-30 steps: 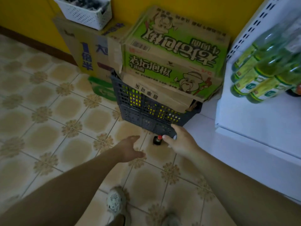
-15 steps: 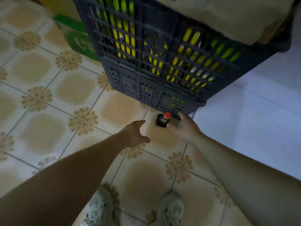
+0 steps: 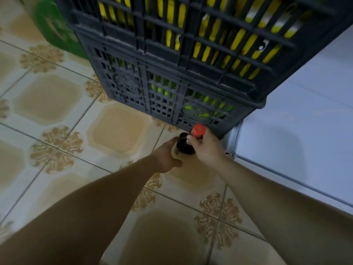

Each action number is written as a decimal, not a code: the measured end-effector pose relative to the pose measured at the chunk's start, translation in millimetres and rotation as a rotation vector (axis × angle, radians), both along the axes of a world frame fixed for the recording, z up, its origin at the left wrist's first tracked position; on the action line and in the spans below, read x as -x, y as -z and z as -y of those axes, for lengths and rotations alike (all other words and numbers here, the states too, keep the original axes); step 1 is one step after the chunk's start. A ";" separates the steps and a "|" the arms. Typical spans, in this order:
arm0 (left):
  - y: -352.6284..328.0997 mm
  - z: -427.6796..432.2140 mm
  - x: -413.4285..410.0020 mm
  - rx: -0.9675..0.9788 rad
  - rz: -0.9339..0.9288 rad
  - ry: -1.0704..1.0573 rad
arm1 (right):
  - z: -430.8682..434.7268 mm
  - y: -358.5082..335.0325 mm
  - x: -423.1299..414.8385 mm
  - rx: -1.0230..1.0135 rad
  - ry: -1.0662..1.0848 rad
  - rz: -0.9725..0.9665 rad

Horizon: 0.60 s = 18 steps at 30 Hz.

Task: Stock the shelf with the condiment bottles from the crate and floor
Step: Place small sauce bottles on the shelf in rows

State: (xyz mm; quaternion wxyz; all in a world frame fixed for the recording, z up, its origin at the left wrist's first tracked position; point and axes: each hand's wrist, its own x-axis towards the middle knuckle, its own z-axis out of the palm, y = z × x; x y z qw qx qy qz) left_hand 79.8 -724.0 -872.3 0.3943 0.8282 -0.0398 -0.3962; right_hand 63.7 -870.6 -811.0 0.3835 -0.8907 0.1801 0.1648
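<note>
1. Dark round-bodied condiment bottle (image 3: pixel 185 145) with red screw cap (image 3: pixel 198 130): held upright over the floor, just in front of the crate's near lower corner. Whether its base touches the floor cannot be told.
2. Left hand (image 3: pixel 167 158): fingers are curled round the bottle's lower body.
3. Right hand (image 3: pixel 207 147): fingers are closed on the bottle's neck, directly below the cap.
4. Dark grey slatted plastic crate (image 3: pixel 168 77): set on the floor; yellow-labelled contents (image 3: pixel 210 33) are seen through its slats.
5. Beige patterned tile floor (image 3: pixel 116 129).
6. Green carton (image 3: pixel 51 27): placed behind the crate, on its left.
7. White shelf base (image 3: pixel 305 121): located to the right of the crate.
</note>
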 end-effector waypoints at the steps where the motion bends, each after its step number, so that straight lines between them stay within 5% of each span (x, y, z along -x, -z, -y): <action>1: -8.6 -3.2 2.5 0.003 -0.003 -0.020 | -1.7 -12.6 4.8 -0.017 0.008 0.003; 7: -143.8 -41.0 39.7 0.084 -0.075 -0.049 | -28.7 -157.0 40.2 -0.110 -0.006 0.057; 18: -551.4 -112.4 151.6 0.335 0.001 -0.393 | -103.2 -537.6 104.0 -0.290 -0.040 0.198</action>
